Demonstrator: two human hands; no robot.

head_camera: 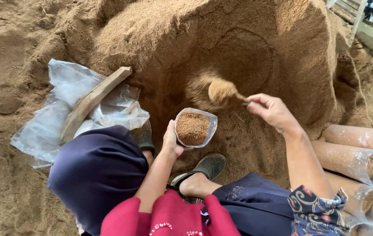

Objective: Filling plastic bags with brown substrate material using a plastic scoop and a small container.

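Observation:
My left hand (170, 140) grips the rim of a clear plastic bag (194, 127) that is nearly full of brown sawdust, its mouth held open and facing up. My right hand (271, 110) holds a small scoop (223, 93) by its handle, heaped with sawdust and blurred, a little above and to the right of the bag's mouth. Behind both rises a large sawdust pile (221, 39) with a hollow dug into its face.
A wooden board (91, 102) lies on a heap of empty clear plastic bags (64, 113) at the left. Several filled cylindrical bags (352, 153) lie stacked at the right. My knees in dark cloth and green sandals (206, 167) are below the bag.

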